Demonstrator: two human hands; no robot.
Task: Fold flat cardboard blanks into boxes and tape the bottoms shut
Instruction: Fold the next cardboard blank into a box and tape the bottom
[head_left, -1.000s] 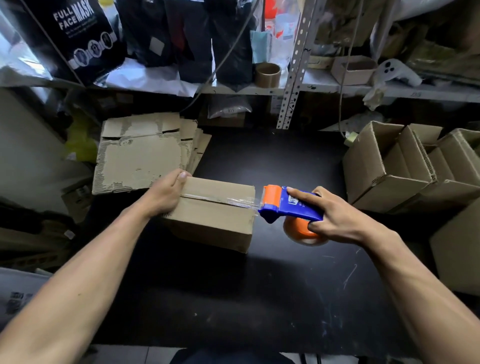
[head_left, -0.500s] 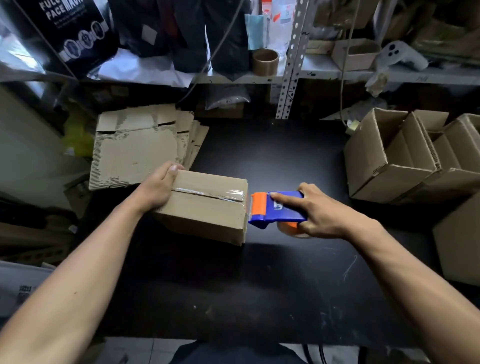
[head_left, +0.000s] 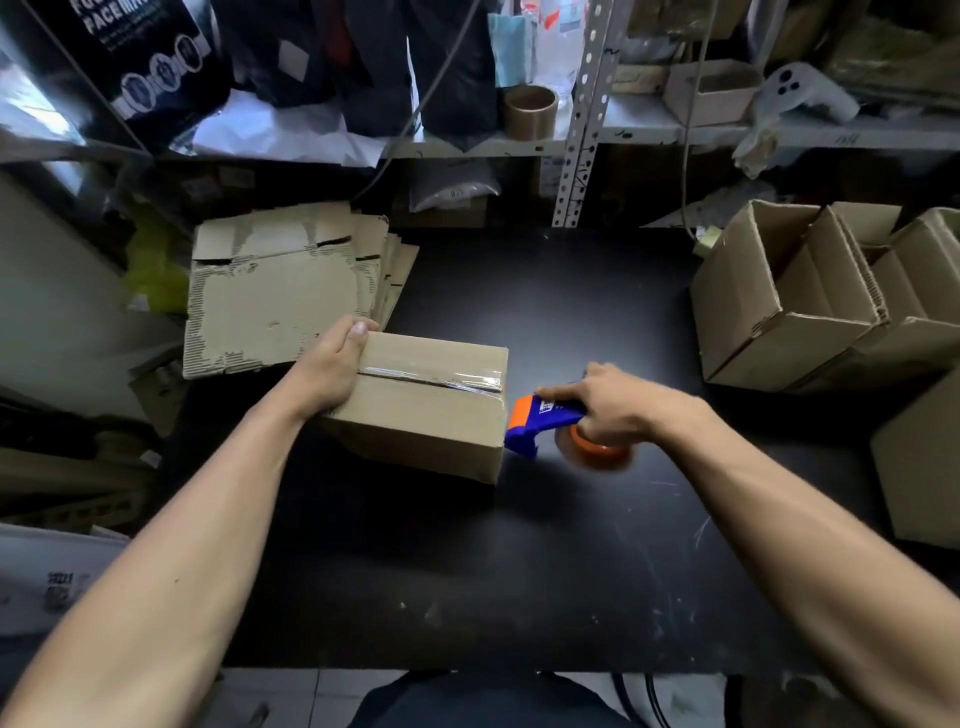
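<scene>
The tape dispenser (head_left: 540, 421), gripped in the right hand (head_left: 618, 405), has now dropped over the right edge of the box (head_left: 421, 405) mid-table, so the seam looks closed, while left hand (head_left: 332, 369) fingers curl around its far corner.

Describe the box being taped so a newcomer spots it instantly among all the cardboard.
On the black worktable, look at its middle left, just in front of the stack of flat cardboard blanks. The closed brown cardboard box there is the only one with shiny clear tape along its top seam.
</scene>
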